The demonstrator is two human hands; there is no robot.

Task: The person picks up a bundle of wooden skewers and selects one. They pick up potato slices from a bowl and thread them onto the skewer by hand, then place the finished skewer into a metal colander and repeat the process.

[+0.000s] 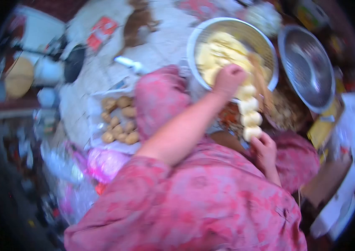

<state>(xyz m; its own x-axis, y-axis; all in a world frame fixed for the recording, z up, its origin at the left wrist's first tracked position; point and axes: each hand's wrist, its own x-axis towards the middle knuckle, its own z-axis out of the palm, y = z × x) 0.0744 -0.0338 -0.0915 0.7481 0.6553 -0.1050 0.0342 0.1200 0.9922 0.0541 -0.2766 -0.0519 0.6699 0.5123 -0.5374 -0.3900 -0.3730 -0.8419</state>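
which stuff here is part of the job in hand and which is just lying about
Seemingly in the job:
row of pale round pieces, lower end in the right hand, upper end by the left hand
white-rimmed colander holding pale yellow food
wooden sticks

Probably just lying about:
red packet
pink plastic bag

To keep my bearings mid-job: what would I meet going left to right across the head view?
Tan disc, dark disc, white tray of brown round pieces, left hand, row of pale balls, right hand, silver bowl.
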